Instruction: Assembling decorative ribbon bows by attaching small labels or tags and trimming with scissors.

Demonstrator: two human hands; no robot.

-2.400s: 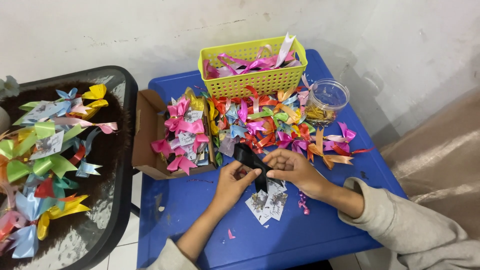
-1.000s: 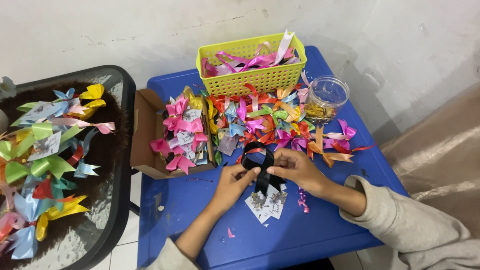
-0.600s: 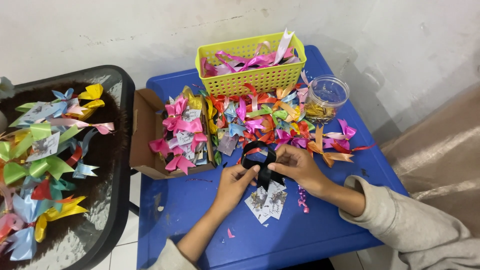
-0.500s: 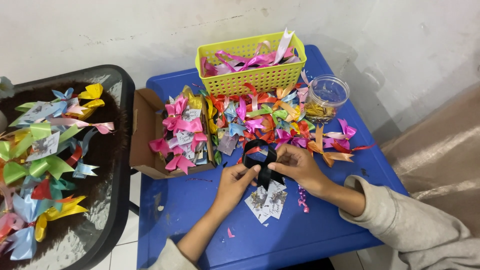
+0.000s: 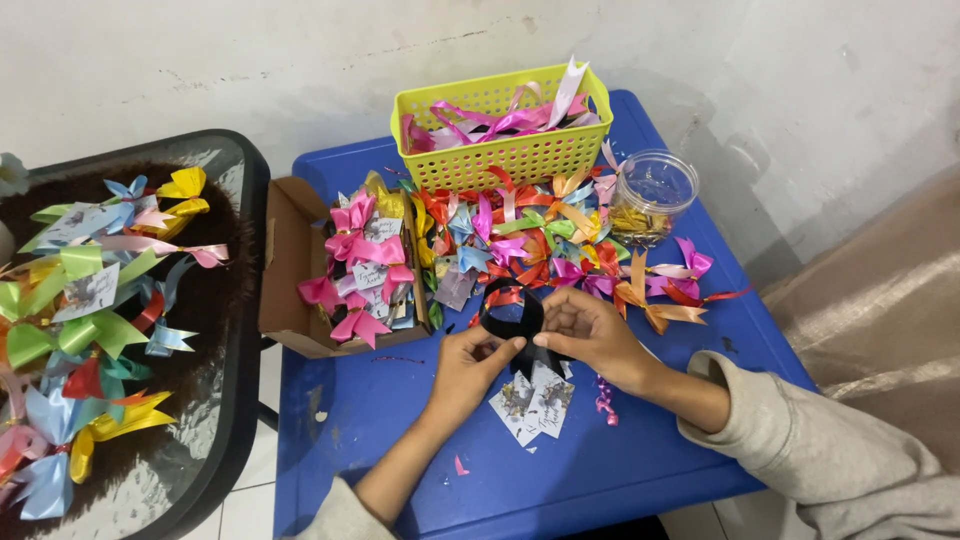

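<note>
Blue worktop (image 5: pixel 400 440) carries everything, a black side table (image 5: pixel 230 420) of finished bows well off beyond the left hand. Farther out from both hands sits a yellow basket (image 5: pixel 520 155), with a cardboard box (image 5: pixel 290 270) near the left hand. Left hand (image 5: pixel 470 365) and right hand (image 5: pixel 590 330) each pinch the looped black ribbon (image 5: pixel 512 312) between them, its loop just past the fingertips. Small printed tags (image 5: pixel 530 400) lie directly under both grips.
</note>
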